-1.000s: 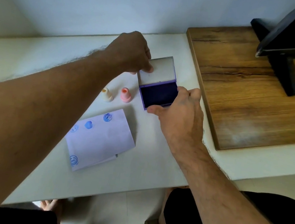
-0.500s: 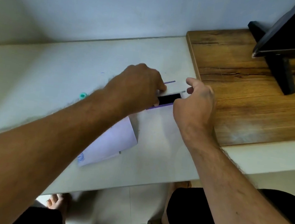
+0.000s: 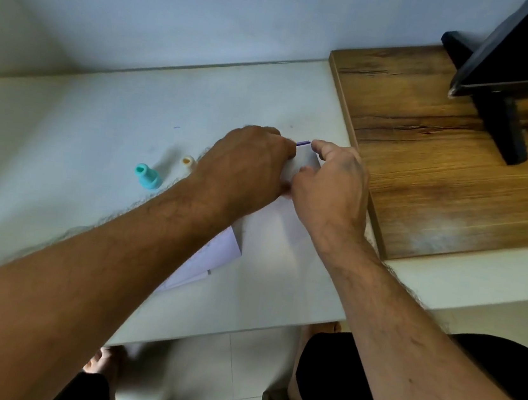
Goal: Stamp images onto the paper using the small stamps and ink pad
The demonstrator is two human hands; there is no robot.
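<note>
Both hands grasp the ink pad (image 3: 300,166) on the white tabletop (image 3: 98,133): left hand (image 3: 247,164) and right hand (image 3: 334,188) curl round it. Paper (image 3: 212,256) lies nearer, under the left forearm; two stamps (image 3: 147,177) stand left.

ink pad (image 3: 303,163) mostly hidden between both hands, paper (image 3: 212,256) largely covered by left forearm, monitor (image 3: 522,58) cut off

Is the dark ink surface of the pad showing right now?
No, the ink pad lies closed between the left hand and right hand, only its pale lid showing.
</note>
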